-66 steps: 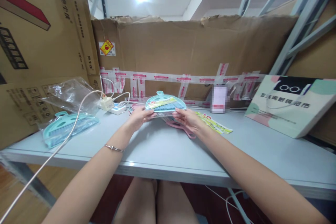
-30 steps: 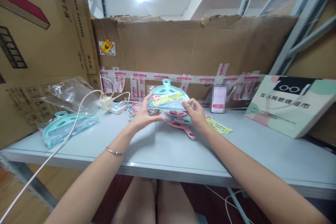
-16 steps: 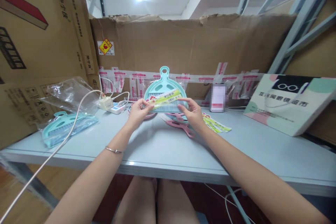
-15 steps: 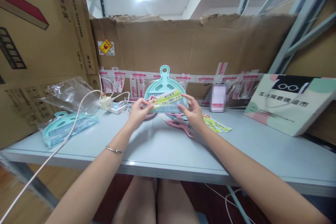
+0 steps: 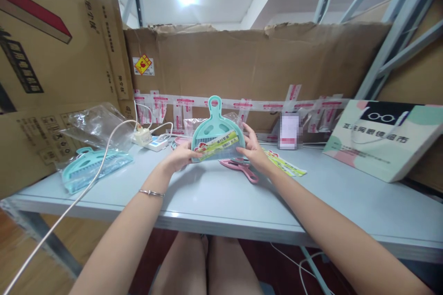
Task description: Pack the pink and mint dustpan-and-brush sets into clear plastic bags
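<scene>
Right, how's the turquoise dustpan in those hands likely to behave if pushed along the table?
The dustpan looks stiff, unbent while held. Its glossy clear bag may make it slide easily. Being broad and flattish, it probably won't roll.

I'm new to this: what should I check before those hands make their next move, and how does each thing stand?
1. Left hand on the turquoise dustpan: ok, at its lower left edge.
2. Right hand on its right edge: ok, thumb in front.
3. Printed label facing the viewer: ok, slanted across the front.
4. Clear plastic sealed: cannot tell.
5. White cable clear of the bagged dustpan at left: not ok, it crosses in front.
</scene>
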The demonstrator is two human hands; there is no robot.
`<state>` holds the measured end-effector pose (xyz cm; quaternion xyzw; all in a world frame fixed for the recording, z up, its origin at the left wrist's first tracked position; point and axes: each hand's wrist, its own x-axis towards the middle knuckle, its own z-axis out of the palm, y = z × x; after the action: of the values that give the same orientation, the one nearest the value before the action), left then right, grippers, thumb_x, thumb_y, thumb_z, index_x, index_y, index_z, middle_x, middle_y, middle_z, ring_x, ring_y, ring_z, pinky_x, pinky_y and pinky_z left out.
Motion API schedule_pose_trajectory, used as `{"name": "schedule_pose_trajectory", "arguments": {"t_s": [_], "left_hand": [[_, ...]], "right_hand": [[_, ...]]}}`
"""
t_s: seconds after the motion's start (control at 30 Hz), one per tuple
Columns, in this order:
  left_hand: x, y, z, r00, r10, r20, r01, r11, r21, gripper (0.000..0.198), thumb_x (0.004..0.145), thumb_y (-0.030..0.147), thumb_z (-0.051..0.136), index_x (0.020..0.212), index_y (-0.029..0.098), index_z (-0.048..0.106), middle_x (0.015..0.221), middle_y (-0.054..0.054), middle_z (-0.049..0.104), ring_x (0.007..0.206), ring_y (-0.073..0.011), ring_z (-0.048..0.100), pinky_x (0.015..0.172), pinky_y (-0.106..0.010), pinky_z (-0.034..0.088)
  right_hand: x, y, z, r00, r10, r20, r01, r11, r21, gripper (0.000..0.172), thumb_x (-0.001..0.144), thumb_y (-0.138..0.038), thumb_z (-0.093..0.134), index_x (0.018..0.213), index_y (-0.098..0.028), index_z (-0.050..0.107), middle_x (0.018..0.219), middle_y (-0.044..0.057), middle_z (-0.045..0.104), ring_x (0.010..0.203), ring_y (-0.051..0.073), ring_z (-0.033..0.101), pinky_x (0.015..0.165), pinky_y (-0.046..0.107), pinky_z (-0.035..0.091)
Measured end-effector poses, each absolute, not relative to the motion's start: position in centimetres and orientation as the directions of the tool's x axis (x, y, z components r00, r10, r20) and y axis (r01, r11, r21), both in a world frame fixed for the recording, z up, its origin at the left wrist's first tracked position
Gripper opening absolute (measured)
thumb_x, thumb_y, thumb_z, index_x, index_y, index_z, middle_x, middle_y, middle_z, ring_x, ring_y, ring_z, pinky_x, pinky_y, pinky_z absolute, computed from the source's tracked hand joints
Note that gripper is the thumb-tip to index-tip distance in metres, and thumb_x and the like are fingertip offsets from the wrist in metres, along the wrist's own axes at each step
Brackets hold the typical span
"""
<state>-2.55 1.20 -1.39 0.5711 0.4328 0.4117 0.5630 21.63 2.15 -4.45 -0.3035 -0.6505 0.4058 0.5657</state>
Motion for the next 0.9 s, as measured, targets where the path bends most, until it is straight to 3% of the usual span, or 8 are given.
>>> {"name": "schedule_pose_trajectory", "arguments": {"t_s": [0.3, 0.43, 0.5, 0.63, 0.8, 0.9], "left_hand": [[-2.7, 1.3, -1.2, 0.377, 0.925, -0.053, -0.055, 0.08, 0.995, 0.044, 0.053, 0.001, 0.064, 0.094, 0.017, 0.058, 0.098, -0.009, 0.068, 0.095, -0.0233, 0.063, 0.071, -0.03, 0.053], [-2.6, 1.6, -1.4, 0.436, 0.899, -0.026, -0.083, 0.069, 0.994, 0.048, 0.054, 0.0, 0.065, 0.099, 0.017, 0.058, 0.101, -0.009, 0.067, 0.096, -0.0235, 0.063, 0.075, -0.032, 0.053], [-2.7, 1.6, -1.6, 0.468, 0.884, -0.009, -0.08, 0.053, 0.995, 0.046, 0.056, 0.003, 0.067, 0.099, 0.016, 0.058, 0.104, -0.01, 0.067, 0.096, -0.0216, 0.063, 0.075, -0.029, 0.053], [-2.6, 1.4, -1.6, 0.526, 0.851, 0.009, -0.005, -0.007, 1.0, 0.035, 0.064, 0.016, 0.073, 0.097, 0.015, 0.061, 0.11, -0.01, 0.065, 0.096, -0.0172, 0.063, 0.073, -0.023, 0.05], [-2.7, 0.7, -1.3, 0.652, 0.758, 0.019, 0.028, -0.049, 0.998, 0.049, 0.07, 0.03, 0.073, 0.116, 0.019, 0.057, 0.121, -0.012, 0.061, 0.106, -0.0216, 0.061, 0.089, -0.034, 0.048], [-2.8, 0.5, -1.0, 0.563, 0.825, 0.039, -0.004, -0.045, 0.999, 0.05, 0.073, 0.036, 0.07, 0.117, 0.017, 0.056, 0.119, -0.015, 0.062, 0.105, -0.0225, 0.062, 0.092, -0.037, 0.047]], "right_hand": [[21.8, 1.7, -4.1, -0.193, 0.901, 0.39, -0.017, 0.394, -0.919, 0.089, 0.068, -0.033, 0.068, 0.14, -0.034, 0.016, 0.124, 0.004, 0.057, 0.094, 0.021, 0.062, 0.067, 0.032, 0.055], [21.9, 1.7, -3.9, -0.168, 0.925, 0.34, 0.084, 0.358, -0.93, 0.065, 0.065, -0.039, 0.072, 0.121, -0.026, 0.042, 0.112, 0.005, 0.064, 0.095, 0.021, 0.063, 0.076, 0.035, 0.054], [22.0, 1.9, -3.8, -0.101, 0.926, 0.365, 0.111, 0.375, -0.92, 0.057, 0.062, -0.042, 0.074, 0.11, -0.023, 0.05, 0.102, 0.004, 0.068, 0.09, 0.021, 0.064, 0.073, 0.034, 0.054], [22.2, 2.7, -3.5, 0.109, 0.907, 0.407, 0.027, 0.407, -0.913, 0.057, 0.058, -0.052, 0.073, 0.103, -0.021, 0.055, 0.082, 0.003, 0.07, 0.071, 0.02, 0.065, 0.061, 0.033, 0.053], [25.0, 4.0, -2.6, 0.41, 0.776, 0.48, 0.038, 0.511, -0.859, 0.043, 0.054, -0.048, 0.076, 0.083, -0.017, 0.069, 0.076, 0.003, 0.07, 0.067, 0.017, 0.063, 0.061, 0.029, 0.05], [29.9, 3.9, -1.3, 0.538, 0.713, 0.451, 0.091, 0.483, -0.871, 0.036, 0.051, -0.039, 0.079, 0.078, -0.016, 0.071, 0.069, 0.002, 0.068, 0.061, 0.016, 0.06, 0.057, 0.028, 0.048]]}}
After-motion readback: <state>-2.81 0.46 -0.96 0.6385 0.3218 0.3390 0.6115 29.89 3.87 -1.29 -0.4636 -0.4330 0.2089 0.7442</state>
